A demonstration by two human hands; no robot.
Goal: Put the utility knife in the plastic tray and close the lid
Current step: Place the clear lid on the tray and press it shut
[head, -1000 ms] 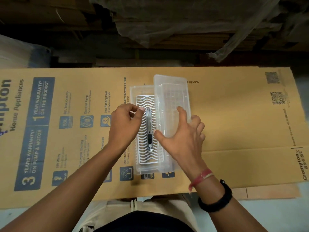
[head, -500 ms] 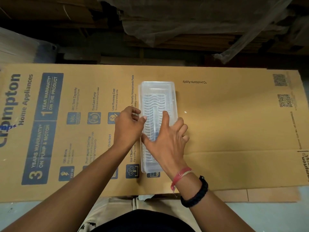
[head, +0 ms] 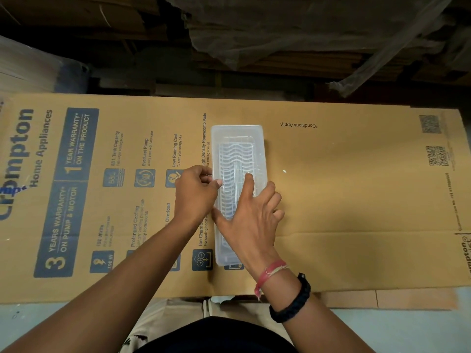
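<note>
A long clear plastic tray [head: 216, 143] lies lengthwise on the cardboard, with its clear lid [head: 237, 135] sitting squarely on top. Through the lid I make out the white wavy insert and, faintly, the utility knife [head: 238, 171] along the middle. My right hand [head: 251, 220] lies flat on the lid's near half, fingers spread and the index finger pointing away from me. My left hand [head: 196, 192] is curled against the tray's left edge, thumb and fingertips pinching the rim.
The tray rests on a large flattened printed cardboard box [head: 356, 200] that covers the work surface. Behind its far edge are dark wooden boards and crumpled plastic sheeting [head: 293, 34]. A grey floor strip [head: 407, 332] shows at the near edge.
One second ago the lid lay offset to the right with the knife exposed. My right hand slid it left over the tray, and it now covers the tray fully. Both hands stay on it.
</note>
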